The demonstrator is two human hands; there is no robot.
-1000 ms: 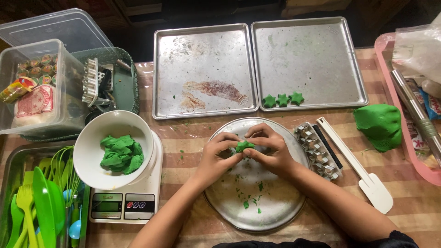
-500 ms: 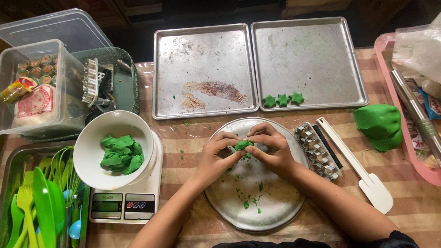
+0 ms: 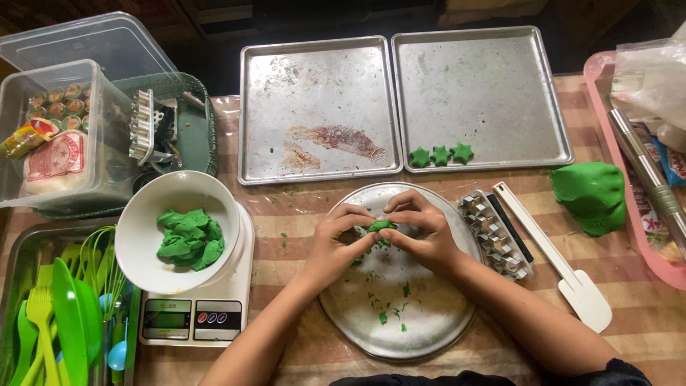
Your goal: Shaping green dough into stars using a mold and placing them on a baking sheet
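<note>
We pinch a small green dough piece (image 3: 381, 226) between both hands, left hand (image 3: 336, 239) at nine o'clock, right hand (image 3: 421, 232) at three, fingers pressed onto it. Its long axis runs left to right above the round metal plate (image 3: 429, 322). Three dough stars (image 3: 441, 154) sit on the tray (image 3: 486, 86) at twelve.

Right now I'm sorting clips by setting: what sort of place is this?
Most likely a home kitchen table set up for baking. Two metal baking trays lie side by side, a bowl of green dough sits on a kitchen scale, and both hands pinch dough over a round pan.
</note>
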